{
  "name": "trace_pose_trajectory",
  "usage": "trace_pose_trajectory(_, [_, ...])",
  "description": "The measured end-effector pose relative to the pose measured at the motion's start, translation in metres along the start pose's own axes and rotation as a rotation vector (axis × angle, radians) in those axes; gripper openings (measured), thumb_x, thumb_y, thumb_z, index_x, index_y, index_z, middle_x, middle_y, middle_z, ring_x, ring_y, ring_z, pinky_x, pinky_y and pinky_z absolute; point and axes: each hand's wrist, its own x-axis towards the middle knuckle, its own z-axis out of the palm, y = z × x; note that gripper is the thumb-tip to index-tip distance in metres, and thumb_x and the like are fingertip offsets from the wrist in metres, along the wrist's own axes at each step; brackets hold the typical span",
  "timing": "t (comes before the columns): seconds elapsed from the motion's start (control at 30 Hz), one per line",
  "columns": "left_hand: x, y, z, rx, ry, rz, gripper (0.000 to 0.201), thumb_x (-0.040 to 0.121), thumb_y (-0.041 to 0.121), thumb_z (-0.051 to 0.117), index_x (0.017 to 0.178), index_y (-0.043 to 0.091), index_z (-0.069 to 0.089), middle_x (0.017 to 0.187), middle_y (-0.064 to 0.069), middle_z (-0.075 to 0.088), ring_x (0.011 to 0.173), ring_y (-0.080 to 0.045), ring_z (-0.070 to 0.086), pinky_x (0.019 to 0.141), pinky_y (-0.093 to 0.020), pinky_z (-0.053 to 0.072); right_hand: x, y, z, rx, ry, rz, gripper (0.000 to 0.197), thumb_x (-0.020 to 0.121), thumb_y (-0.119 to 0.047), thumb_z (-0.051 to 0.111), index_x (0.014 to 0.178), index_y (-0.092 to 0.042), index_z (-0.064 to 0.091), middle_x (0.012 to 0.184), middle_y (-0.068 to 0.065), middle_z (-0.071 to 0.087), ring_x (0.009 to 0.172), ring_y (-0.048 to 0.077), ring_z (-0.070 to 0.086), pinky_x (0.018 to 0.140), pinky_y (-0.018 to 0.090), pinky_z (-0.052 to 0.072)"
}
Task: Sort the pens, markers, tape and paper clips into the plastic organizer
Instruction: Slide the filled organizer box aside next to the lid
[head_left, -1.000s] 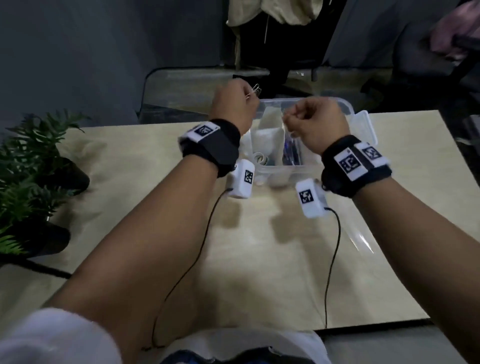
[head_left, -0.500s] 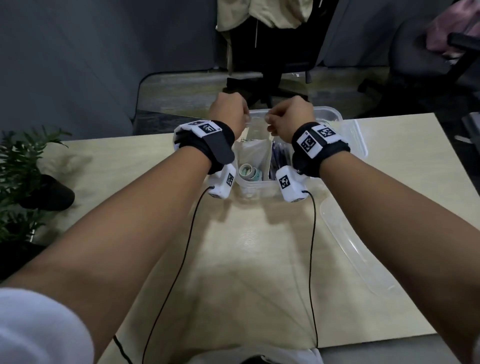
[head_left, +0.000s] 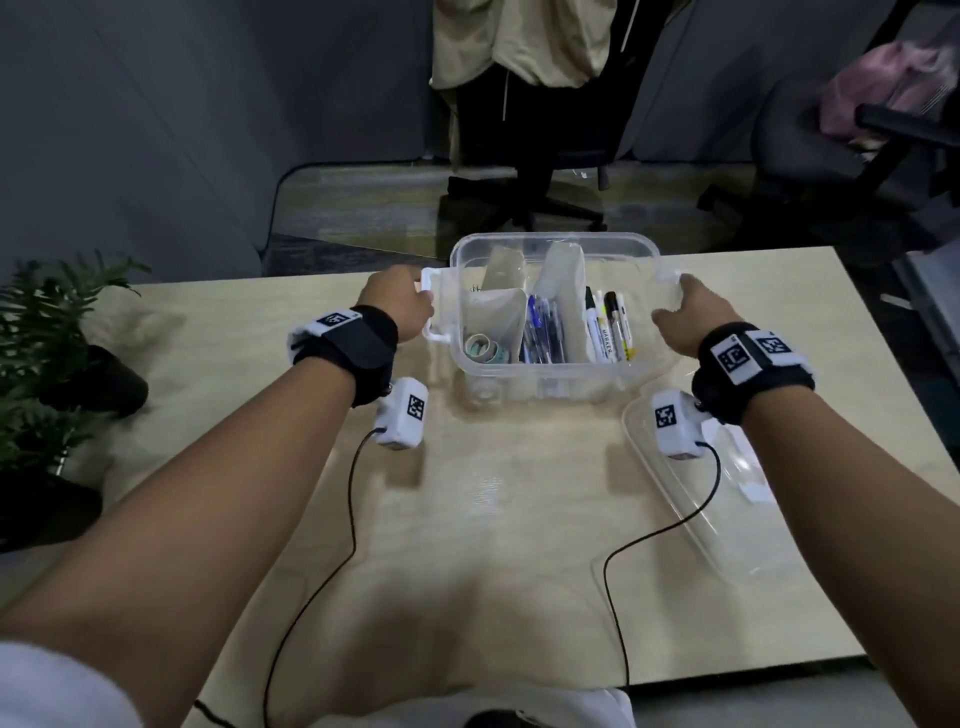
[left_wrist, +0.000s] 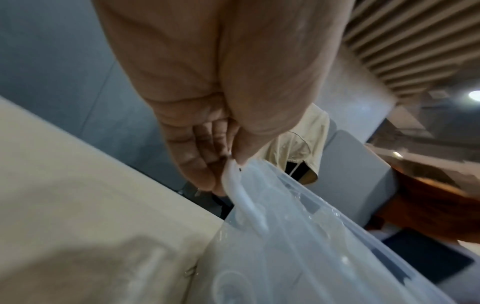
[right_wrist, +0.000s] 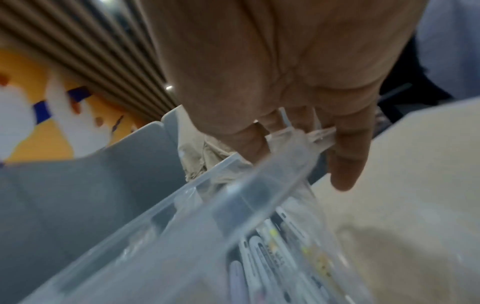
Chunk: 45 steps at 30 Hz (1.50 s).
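Note:
The clear plastic organizer (head_left: 545, 376) stands at the far middle of the table. Its sections hold tape rolls (head_left: 480, 348) at front left, blue pens (head_left: 543, 332) in the middle, markers (head_left: 608, 325) at the right and paper clips (head_left: 474, 288) at back left. My left hand (head_left: 422, 304) pinches the white left handle (left_wrist: 241, 199) between thumb and fingers. At the opposite side, my right hand (head_left: 675, 304) has its fingers curled round the clear right handle (right_wrist: 301, 137). The markers (right_wrist: 270, 253) show through the wall in the right wrist view.
The organizer's clear lid (head_left: 727, 499) lies flat on the table under my right wrist. A potted plant (head_left: 47, 364) stands at the table's left edge. Office chairs (head_left: 550, 156) are behind the far edge. Camera cables (head_left: 353, 493) trail over the near tabletop.
Both hands moved apart from above the organizer's middle to its two side handles. The paper clip the left hand held a second ago is gone from its fingers.

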Motion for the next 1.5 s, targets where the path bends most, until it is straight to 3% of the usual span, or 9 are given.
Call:
trace_pose_trajectory(0.23, [-0.036, -0.042, -0.016, -0.020, -0.089, -0.150, 0.023, 0.087, 0.007, 0.049, 0.100, 0.001, 0.067, 0.091, -0.018, 0.071, 0.087, -0.036, 0.068, 0.083, -0.047, 0.057, -0.013, 0.025, 0.055, 0.300, -0.197, -0.042, 0.064, 0.076, -0.046, 0.049, 0.135, -0.024, 0.034, 0.123, 0.011, 0.059, 0.104, 0.034, 0.064, 0.092, 0.055, 0.051])
trace_pose_trajectory(0.4, [-0.083, -0.092, -0.013, -0.084, -0.281, -0.291, 0.025, 0.086, 0.004, 0.048, 0.100, 0.002, 0.068, 0.086, -0.018, 0.074, 0.074, -0.030, 0.073, 0.073, -0.044, 0.061, -0.082, -0.018, 0.069, 0.275, -0.294, -0.135, 0.057, 0.095, -0.033, 0.049, 0.145, -0.019, 0.025, 0.136, 0.017, 0.051, 0.117, 0.034, 0.057, 0.100, 0.051, 0.047])
trace_pose_trajectory(0.57, [-0.132, -0.122, -0.018, -0.222, -0.252, -0.347, 0.020, 0.090, -0.005, 0.050, 0.089, 0.003, 0.068, 0.076, -0.011, 0.068, 0.061, -0.018, 0.065, 0.046, -0.016, 0.050, -0.130, -0.029, 0.085, 0.206, -0.351, -0.214, 0.057, 0.102, -0.025, 0.044, 0.151, -0.012, 0.017, 0.144, 0.019, 0.046, 0.126, 0.032, 0.050, 0.098, 0.034, 0.041])
trace_pose_trajectory(0.67, [-0.144, -0.136, -0.021, -0.230, -0.189, -0.369, 0.016, 0.088, 0.004, 0.055, 0.087, 0.005, 0.071, 0.087, -0.015, 0.073, 0.067, -0.023, 0.067, 0.056, -0.025, 0.056, -0.146, -0.026, 0.093, 0.188, -0.379, -0.235, 0.059, 0.102, -0.027, 0.044, 0.152, -0.011, 0.016, 0.141, 0.016, 0.048, 0.125, 0.031, 0.050, 0.093, 0.031, 0.038])
trace_pose_trajectory(0.8, [-0.148, -0.117, -0.029, 0.041, 0.076, -0.335, 0.040, 0.087, 0.012, 0.052, 0.126, 0.016, 0.060, 0.125, -0.012, 0.062, 0.108, -0.031, 0.059, 0.094, -0.035, 0.047, -0.144, -0.008, 0.097, 0.496, -0.441, -0.133, 0.051, 0.098, -0.044, 0.049, 0.142, -0.021, 0.038, 0.137, 0.004, 0.056, 0.111, 0.025, 0.063, 0.099, 0.043, 0.049])
trace_pose_trajectory(0.97, [-0.158, -0.013, -0.010, 0.076, 0.338, 0.063, 0.037, 0.093, 0.013, 0.047, 0.128, 0.017, 0.054, 0.131, -0.012, 0.047, 0.121, -0.031, 0.045, 0.105, -0.043, 0.039, -0.124, 0.058, 0.088, 0.409, -0.158, -0.024, 0.055, 0.094, -0.056, 0.046, 0.138, -0.022, 0.045, 0.130, 0.000, 0.056, 0.118, 0.026, 0.055, 0.104, 0.045, 0.042])
trace_pose_trajectory(1.07, [-0.165, 0.057, 0.028, 0.049, 0.253, 0.301, 0.032, 0.095, 0.017, 0.047, 0.125, 0.018, 0.057, 0.127, -0.006, 0.050, 0.117, -0.025, 0.046, 0.101, -0.038, 0.038, -0.111, 0.120, 0.090, 0.046, -0.015, 0.122, 0.061, 0.098, -0.044, 0.044, 0.151, -0.021, 0.026, 0.155, 0.016, 0.027, 0.136, 0.043, 0.033, 0.109, 0.052, 0.032])
trace_pose_trajectory(1.23, [-0.168, 0.126, 0.129, 0.067, -0.110, 0.530, 0.036, 0.094, 0.010, 0.045, 0.129, 0.008, 0.052, 0.128, -0.011, 0.050, 0.114, -0.030, 0.051, 0.098, -0.039, 0.042, -0.130, 0.187, 0.120, -0.206, -0.142, 0.305, 0.067, 0.099, -0.045, 0.033, 0.152, -0.037, -0.007, 0.161, -0.003, -0.021, 0.144, 0.048, 0.004, 0.111, 0.063, 0.024])
trace_pose_trajectory(1.5, [-0.148, 0.096, 0.260, 0.271, -0.357, 0.156, 0.069, 0.095, 0.023, 0.053, 0.152, 0.014, 0.015, 0.160, -0.011, 0.006, 0.142, -0.033, 0.017, 0.107, -0.048, 0.032, -0.193, 0.212, 0.151, -0.307, -0.197, -0.081, 0.073, 0.097, -0.044, 0.040, 0.152, -0.038, -0.007, 0.160, -0.004, -0.026, 0.147, 0.044, -0.002, 0.112, 0.061, 0.023])
